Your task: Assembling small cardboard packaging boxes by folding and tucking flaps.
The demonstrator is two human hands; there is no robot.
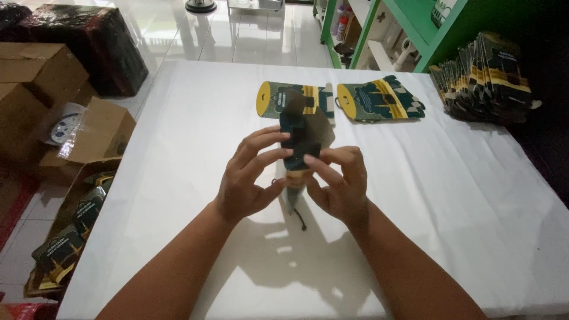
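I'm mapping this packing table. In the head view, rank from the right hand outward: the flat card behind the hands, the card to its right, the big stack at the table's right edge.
1. Flat card, just behind the right hand.
2. Card to its right, farther back-right.
3. Big stack, far right edge.

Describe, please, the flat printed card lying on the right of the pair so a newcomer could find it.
On the white table, look at its far edge, beyond both hands. Two flat printed cards lie side by side; it is the right card, nearer the card stack, lying tilted and fully visible, unlike the partly hidden left card.
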